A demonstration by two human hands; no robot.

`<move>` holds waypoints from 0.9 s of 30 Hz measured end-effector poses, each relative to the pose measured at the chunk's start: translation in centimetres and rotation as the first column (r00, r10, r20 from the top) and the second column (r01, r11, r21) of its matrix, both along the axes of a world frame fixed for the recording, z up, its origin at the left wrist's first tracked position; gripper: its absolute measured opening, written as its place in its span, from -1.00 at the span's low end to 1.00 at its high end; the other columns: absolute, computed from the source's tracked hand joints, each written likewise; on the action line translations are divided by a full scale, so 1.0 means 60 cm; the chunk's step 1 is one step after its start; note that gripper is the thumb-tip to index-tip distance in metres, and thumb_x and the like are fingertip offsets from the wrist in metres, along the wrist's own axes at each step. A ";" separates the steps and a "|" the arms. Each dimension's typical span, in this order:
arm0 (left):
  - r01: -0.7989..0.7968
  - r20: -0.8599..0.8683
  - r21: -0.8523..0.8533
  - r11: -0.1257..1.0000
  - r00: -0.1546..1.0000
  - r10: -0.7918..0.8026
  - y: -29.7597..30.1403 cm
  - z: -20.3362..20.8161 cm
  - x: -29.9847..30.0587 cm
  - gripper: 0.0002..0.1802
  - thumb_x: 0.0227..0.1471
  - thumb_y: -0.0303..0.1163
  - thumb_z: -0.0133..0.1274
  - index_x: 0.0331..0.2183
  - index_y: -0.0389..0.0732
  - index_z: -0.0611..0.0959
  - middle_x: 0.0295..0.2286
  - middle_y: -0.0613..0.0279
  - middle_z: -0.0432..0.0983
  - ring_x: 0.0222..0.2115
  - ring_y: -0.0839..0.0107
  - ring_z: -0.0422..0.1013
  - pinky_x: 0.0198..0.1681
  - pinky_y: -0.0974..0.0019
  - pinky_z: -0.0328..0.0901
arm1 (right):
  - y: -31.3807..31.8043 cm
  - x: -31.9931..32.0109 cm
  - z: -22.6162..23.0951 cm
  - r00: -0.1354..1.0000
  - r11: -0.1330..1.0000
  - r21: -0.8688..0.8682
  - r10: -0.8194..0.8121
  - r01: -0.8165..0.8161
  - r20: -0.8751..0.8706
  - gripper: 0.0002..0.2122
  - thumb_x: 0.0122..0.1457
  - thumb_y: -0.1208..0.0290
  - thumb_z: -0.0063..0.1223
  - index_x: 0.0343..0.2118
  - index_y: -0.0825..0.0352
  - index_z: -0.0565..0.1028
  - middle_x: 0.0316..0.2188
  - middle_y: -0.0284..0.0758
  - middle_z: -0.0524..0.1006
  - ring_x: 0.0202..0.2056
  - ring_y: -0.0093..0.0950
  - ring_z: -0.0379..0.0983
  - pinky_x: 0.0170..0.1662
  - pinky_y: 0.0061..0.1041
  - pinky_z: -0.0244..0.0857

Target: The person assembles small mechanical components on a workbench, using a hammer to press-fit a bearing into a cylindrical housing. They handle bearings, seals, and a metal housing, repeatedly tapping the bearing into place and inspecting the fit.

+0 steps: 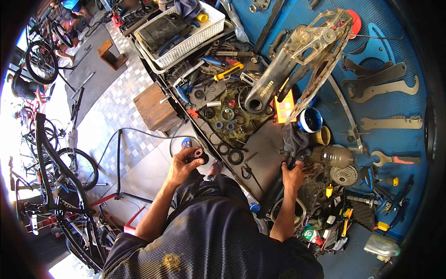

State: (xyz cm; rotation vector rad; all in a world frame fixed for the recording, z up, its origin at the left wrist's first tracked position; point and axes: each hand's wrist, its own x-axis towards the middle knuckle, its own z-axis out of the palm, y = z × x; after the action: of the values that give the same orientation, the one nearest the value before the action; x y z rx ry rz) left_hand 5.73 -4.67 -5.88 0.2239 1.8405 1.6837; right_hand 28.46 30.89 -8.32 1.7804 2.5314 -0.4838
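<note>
My left hand [183,165] is closed, pinching a small round part with a dark outside and a pinkish ring [199,153] at its end. Its exact kind is too small to tell. Over the right side of the bench, my right hand [292,176] is closed around something dark at the lower end of a grey rag [297,140]; the fingers hide most of it. Between the hands, several black rings [235,157] and a dark hooked tool [247,171] lie on the bench. Blue-edged bearings [219,125] rest on a dirty cloth [253,126].
A greasy bike frame section with a crank arm [265,90] stands over the bench. Wrenches [390,122] hang on the blue board. Nearby are a blue-rimmed tub [310,120], a cassette [344,175] and a white basket [204,35]. Bikes [42,63] and a wooden box [154,108] are left.
</note>
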 end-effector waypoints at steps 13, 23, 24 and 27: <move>0.150 -0.106 -0.137 0.979 0.981 -0.165 -0.071 0.000 -0.087 -0.48 0.02 -0.26 0.49 0.01 -0.22 0.76 -0.23 0.23 0.64 -0.27 0.47 0.47 -0.15 0.32 0.36 | -0.032 0.018 0.026 0.739 0.879 -0.460 -0.392 0.126 -0.547 -0.70 0.26 0.25 0.19 -0.10 0.38 0.51 -0.34 -0.20 0.56 -0.28 -0.29 0.51 -0.08 -0.21 0.34; 0.377 -0.178 -0.168 0.911 0.897 -0.404 -0.195 -0.017 -0.291 -0.47 -0.03 -0.28 0.48 0.03 -0.03 0.77 -0.15 0.18 0.58 -0.22 0.31 0.53 -0.10 0.26 0.41 | -0.335 -0.071 0.115 0.127 0.538 -0.827 -0.820 -0.163 -0.558 -0.67 0.30 0.39 0.12 0.10 0.31 0.48 -0.49 -0.42 0.44 -0.49 -0.55 0.36 -0.50 -0.47 0.32; 0.379 -0.189 -0.200 0.903 0.890 -0.416 -0.210 -0.025 -0.310 -0.47 -0.03 -0.28 0.48 0.03 -0.03 0.77 -0.15 0.18 0.58 -0.22 0.30 0.53 -0.10 0.26 0.42 | -0.371 -0.082 0.110 0.098 0.543 -0.800 -0.809 -0.253 -0.580 -0.64 0.29 0.41 0.11 0.13 0.33 0.45 -0.46 -0.40 0.43 -0.41 -0.50 0.41 -0.41 -0.43 0.39; 0.428 -0.251 -0.255 0.867 0.837 -0.486 -0.258 -0.045 -0.367 -0.47 -0.03 -0.28 0.49 0.03 -0.03 0.77 -0.17 0.18 0.56 -0.22 0.32 0.51 -0.15 0.25 0.42 | -0.470 -0.111 0.104 0.112 0.509 -0.826 -0.831 -0.243 -0.545 -0.69 0.33 0.43 0.13 0.11 0.25 0.47 -0.45 -0.40 0.44 -0.40 -0.48 0.44 -0.39 -0.42 0.39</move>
State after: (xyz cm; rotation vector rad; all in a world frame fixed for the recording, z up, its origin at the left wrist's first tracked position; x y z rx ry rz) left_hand -16.28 -20.18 -8.55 0.8229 1.9526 1.1773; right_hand 21.80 2.68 -2.08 1.7263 1.1290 -3.1091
